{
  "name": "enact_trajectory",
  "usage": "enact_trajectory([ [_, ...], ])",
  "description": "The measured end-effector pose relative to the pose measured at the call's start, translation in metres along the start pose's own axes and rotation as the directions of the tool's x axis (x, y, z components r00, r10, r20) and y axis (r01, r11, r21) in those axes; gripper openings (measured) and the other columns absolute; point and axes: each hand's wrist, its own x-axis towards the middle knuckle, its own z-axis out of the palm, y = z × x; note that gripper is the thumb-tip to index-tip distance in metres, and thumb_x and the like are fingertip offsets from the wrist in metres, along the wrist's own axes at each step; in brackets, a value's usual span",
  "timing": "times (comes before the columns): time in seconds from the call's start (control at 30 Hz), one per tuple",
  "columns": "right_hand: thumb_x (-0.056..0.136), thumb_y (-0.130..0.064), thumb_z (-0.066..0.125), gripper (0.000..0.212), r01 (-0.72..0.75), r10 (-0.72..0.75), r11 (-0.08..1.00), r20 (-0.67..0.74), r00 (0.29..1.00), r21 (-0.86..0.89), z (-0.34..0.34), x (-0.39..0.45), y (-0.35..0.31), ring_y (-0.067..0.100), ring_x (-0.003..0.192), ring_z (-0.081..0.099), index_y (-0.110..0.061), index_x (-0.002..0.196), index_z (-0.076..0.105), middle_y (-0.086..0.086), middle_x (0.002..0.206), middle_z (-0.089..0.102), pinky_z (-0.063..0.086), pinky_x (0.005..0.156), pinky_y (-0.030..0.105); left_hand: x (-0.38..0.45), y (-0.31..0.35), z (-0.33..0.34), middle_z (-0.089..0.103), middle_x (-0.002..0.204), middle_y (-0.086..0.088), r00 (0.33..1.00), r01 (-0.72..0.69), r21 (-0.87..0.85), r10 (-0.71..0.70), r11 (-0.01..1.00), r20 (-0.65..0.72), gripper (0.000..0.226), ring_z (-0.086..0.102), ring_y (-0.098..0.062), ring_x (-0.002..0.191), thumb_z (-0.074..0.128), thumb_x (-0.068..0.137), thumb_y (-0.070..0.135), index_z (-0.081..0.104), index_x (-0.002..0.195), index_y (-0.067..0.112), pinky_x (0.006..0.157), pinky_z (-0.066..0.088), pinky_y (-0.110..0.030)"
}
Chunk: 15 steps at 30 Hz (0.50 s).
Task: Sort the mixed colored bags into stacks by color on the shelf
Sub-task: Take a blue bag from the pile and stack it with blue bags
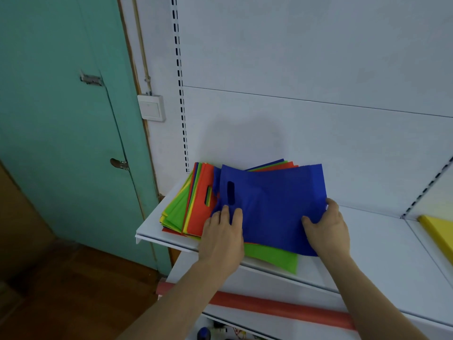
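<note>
A mixed pile of flat bags (193,204) in orange, green, yellow and blue lies at the left end of the white shelf (382,241). On top rests a blue bag (272,204) with a slot handle. My left hand (220,239) lies on the blue bag's near left corner, fingers fairly straight and pressing down. My right hand (328,227) grips the bag's right edge, thumb on top and fingers curled round it. A green bag (274,258) sticks out from under the blue one over the shelf's front edge.
A yellow bag or stack (438,231) lies at the far right of the shelf. An orange-red strip (282,309) runs along the lower shelf's front. A teal door (61,119) stands to the left, with a wall switch (150,107) beside it.
</note>
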Motion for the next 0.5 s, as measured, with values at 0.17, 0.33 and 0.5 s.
enact_trajectory([
  [0.17,0.092,-0.039,0.071,0.026,-0.116,0.108,0.985,0.069,0.992,0.129,-0.011,0.019,0.007,0.027,0.085,0.066,-0.015,0.100,0.063,0.001,0.095,0.072,0.057,0.077,0.045,0.003,-0.003,0.005,0.040,0.161,-0.006,0.998,-0.016,-0.070,0.012,0.997,-0.056,0.062,0.045,-0.027,0.138,0.051,0.102,0.033,0.026,0.158,0.025,0.109,0.041,-0.043],
  [0.33,0.096,-0.031,0.068,0.036,0.057,-0.055,0.998,-0.033,0.998,0.042,-0.022,0.025,0.012,0.028,0.063,0.055,-0.013,0.071,0.050,0.004,0.063,0.058,0.041,0.057,0.038,0.014,-0.011,0.003,0.050,0.152,-0.007,0.989,0.092,-0.088,-0.102,0.992,-0.111,0.062,0.045,-0.029,0.137,0.042,0.099,0.061,0.045,0.147,0.022,0.108,0.041,-0.044],
  [0.5,0.094,-0.038,0.071,0.029,0.152,-0.095,0.915,-0.168,0.981,0.373,-0.043,0.011,0.011,0.011,0.055,0.051,-0.030,0.071,0.055,-0.009,0.061,0.058,0.040,0.056,0.034,0.047,-0.028,-0.009,0.055,0.147,-0.006,0.964,0.157,-0.359,-0.221,0.920,-0.146,0.067,0.053,-0.028,0.131,0.057,0.099,0.050,0.037,0.153,0.017,0.108,0.048,-0.044],
])
